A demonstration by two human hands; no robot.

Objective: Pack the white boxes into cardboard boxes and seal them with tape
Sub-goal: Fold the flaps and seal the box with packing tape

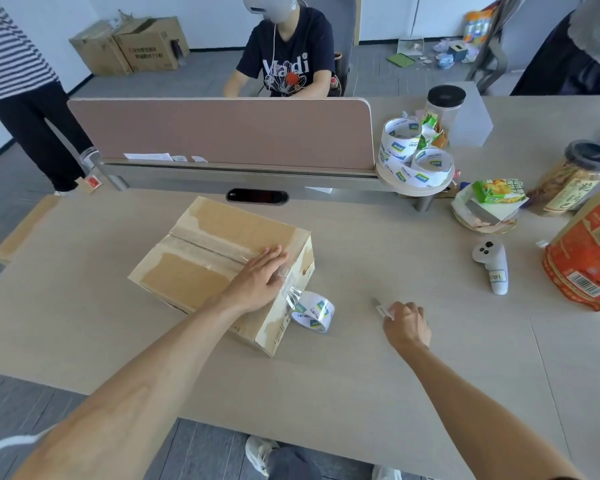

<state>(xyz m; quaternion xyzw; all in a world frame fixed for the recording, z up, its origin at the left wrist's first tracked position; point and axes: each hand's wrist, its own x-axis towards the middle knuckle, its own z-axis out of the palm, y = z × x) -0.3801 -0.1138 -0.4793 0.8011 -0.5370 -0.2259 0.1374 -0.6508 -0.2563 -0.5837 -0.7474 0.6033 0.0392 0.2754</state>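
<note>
Presses left hand flat, fingers straight, on closed box at mid-table. Curls right hand round cutter. Roll beside box, tape attached.

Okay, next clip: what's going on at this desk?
A person is sealing a closed cardboard box on the table. The left hand presses flat on the tape at the box's top edge. The tape roll lies beside the box, joined to it by a clear strip. The right hand grips a small white tool, probably a cutter, off to the right. The strip is not yet cut.
</note>
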